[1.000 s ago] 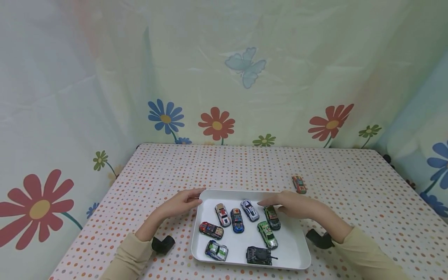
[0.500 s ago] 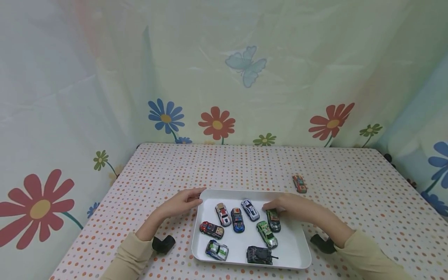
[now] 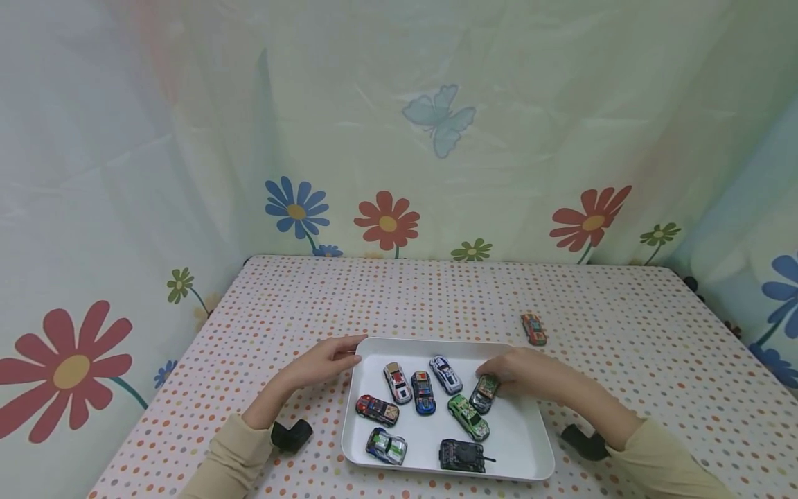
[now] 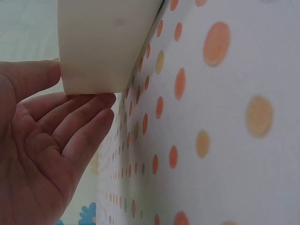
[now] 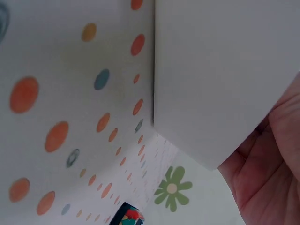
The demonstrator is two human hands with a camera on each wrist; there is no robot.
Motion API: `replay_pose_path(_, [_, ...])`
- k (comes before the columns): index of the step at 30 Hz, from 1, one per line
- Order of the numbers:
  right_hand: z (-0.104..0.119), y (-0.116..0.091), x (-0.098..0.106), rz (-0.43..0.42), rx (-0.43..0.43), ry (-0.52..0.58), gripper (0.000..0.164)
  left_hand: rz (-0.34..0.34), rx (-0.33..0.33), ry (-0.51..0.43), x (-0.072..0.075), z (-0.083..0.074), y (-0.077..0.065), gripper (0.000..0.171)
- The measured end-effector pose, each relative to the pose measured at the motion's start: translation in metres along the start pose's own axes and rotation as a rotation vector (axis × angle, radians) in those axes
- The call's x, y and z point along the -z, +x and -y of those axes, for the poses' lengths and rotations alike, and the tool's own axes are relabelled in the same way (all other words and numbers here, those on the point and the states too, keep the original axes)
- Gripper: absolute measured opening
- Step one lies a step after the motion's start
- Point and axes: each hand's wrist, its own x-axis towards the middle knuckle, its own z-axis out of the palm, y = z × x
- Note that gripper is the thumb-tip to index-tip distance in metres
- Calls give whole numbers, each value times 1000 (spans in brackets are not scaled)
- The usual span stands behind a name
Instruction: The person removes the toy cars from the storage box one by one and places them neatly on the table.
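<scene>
A white tray (image 3: 511, 450) stands on the dotted tablecloth with several toy cars in it. My left hand (image 3: 321, 362) touches its far left corner from outside. In the left wrist view, the thumb meets the rim and nearly straight fingers (image 4: 84, 117) lie against the wall. Over the tray's right side, my right hand (image 3: 524, 371) grips a dark green toy car (image 3: 483, 398); its fingertips are partly hidden. A bright green toy car (image 3: 469, 417) lies just left of that one. In the right wrist view the tray's wall (image 5: 215, 79) hides the fingers.
Also in the tray are a white-and-blue car (image 3: 445, 375), a blue car (image 3: 423, 393), a red car (image 3: 377, 410), a silver-green car (image 3: 386, 445) and a black toy tank (image 3: 462, 455). Behind it, an orange car (image 3: 533, 329) sits on the table.
The right hand has drawn slightly back to the right and taken hold of the dark green car, which has turned. The bright green car has shifted left. My left hand stays put.
</scene>
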Motion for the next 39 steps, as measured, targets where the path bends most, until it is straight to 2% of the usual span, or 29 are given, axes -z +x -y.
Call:
replay_pose_path(7, [2, -6, 7, 18, -51, 97, 32, 10, -12, -22, 0, 1, 0, 50])
replay_pose_path(12, [4, -8, 14, 19, -68, 126, 31, -1, -8, -28, 1, -6, -1, 49])
replay_pose_path(16, [7, -10, 17, 11, -66, 132, 30, -2, -6, -45, 0, -6, -1, 49])
replay_pose_path(17, [8, -10, 18, 8, -69, 133, 30, 1, -11, -49, 0, -1, 1, 49])
replay_pose_path(39, [43, -1, 27, -68, 16, 130, 26, 20, -8, -32, 1, 3, 1, 50])
